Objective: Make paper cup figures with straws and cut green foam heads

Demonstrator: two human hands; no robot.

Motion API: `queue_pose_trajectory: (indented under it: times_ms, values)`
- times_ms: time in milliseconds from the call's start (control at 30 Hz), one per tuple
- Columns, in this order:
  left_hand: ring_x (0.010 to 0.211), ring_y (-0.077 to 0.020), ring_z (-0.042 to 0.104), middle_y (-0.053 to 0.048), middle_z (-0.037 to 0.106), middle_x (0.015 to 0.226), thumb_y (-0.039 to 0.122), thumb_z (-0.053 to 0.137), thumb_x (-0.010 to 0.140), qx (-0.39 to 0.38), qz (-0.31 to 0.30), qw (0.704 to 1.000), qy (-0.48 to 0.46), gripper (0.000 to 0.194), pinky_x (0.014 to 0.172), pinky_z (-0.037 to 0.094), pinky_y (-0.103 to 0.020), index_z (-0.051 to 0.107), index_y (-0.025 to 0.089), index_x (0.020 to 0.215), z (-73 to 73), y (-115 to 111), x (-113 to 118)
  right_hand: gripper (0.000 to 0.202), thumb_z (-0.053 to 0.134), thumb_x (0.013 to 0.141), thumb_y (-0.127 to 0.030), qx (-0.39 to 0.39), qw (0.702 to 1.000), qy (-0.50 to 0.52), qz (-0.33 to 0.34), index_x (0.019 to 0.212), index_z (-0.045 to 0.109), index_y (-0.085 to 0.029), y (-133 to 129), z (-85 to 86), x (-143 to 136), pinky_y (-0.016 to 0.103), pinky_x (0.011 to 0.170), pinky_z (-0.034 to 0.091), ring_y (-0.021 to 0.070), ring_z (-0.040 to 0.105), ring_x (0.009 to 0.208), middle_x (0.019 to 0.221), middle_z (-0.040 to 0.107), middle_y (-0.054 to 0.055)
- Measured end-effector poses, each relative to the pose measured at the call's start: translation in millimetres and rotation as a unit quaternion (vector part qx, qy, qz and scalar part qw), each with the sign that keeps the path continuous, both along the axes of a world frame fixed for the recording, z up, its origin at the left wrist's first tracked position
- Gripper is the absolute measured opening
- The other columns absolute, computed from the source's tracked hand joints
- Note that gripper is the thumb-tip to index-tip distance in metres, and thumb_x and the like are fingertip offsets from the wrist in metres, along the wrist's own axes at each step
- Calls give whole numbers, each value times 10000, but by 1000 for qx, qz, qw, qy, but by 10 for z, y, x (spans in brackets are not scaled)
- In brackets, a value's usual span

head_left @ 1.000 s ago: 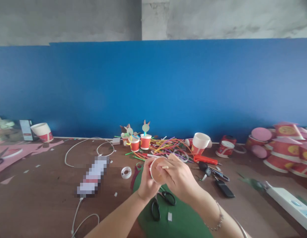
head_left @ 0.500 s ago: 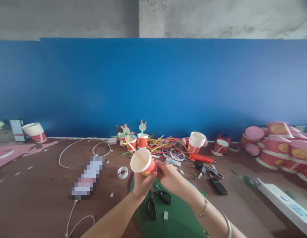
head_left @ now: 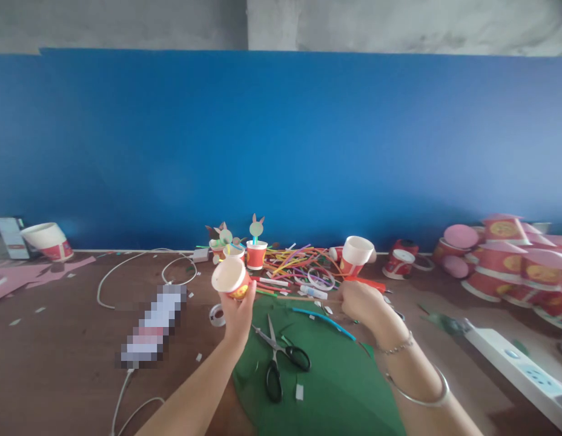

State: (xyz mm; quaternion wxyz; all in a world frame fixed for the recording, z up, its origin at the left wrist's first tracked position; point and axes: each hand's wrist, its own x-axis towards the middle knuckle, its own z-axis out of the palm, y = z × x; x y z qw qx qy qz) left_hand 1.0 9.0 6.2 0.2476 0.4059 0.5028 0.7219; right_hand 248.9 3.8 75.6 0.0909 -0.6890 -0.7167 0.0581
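My left hand (head_left: 238, 318) is closed round a red and white paper cup (head_left: 227, 277), tilted so its pale inside faces me. To the right, my right hand (head_left: 365, 306) is closed on one end of a thin tan stick (head_left: 308, 298), which points left, apart from the cup. Below the hands, black-handled scissors (head_left: 274, 348) lie with spread blades on a green sheet (head_left: 335, 387). A blue pipe cleaner (head_left: 324, 319) curves across the sheet's upper edge, just under the stick.
Loose coloured pipe cleaners (head_left: 292, 263) are heaped at the back, beside cups with rabbit-eared paper figures (head_left: 256, 230). A tape roll (head_left: 217, 315) and phone (head_left: 154, 327) lie left. Right are stacked red cups (head_left: 494, 275) and a power strip (head_left: 519, 369).
My right hand has moved away from the cup to the right, drawing out the thin stick that was in it. My left hand has shifted slightly left and up with the cup.
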Motion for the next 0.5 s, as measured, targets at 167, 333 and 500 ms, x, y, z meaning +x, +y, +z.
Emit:
queue_pose_trajectory:
  times_ms: [167, 333, 500]
  values:
    - [915, -208, 603, -60, 578, 971, 372, 721, 675, -35, 7, 996, 87, 478, 825, 480, -373, 499, 171, 1048, -184, 28, 51, 146, 569, 672, -48, -85, 990, -86, -71, 692, 688, -130, 86, 5, 38, 355, 633, 467, 306, 674, 776, 748, 687, 182]
    - [883, -258, 586, -56, 567, 895, 386, 753, 616, -60, 9, 976, 212, 484, 787, 471, -422, 528, 171, 987, -223, -21, 93, 216, 561, 756, -159, -51, 997, -43, -43, 933, 684, -148, 80, 34, -151, 359, 715, 469, 290, 652, 898, 971, 682, 173]
    - [929, -313, 562, -84, 588, 927, 333, 760, 588, -30, -38, 942, 333, 532, 816, 444, -470, 522, 181, 1039, -209, -99, 195, 810, 688, 699, -359, 25, 940, 271, 204, 1397, 300, -225, -31, -74, -668, 340, 839, 470, 212, 578, 1044, 1235, 565, 102]
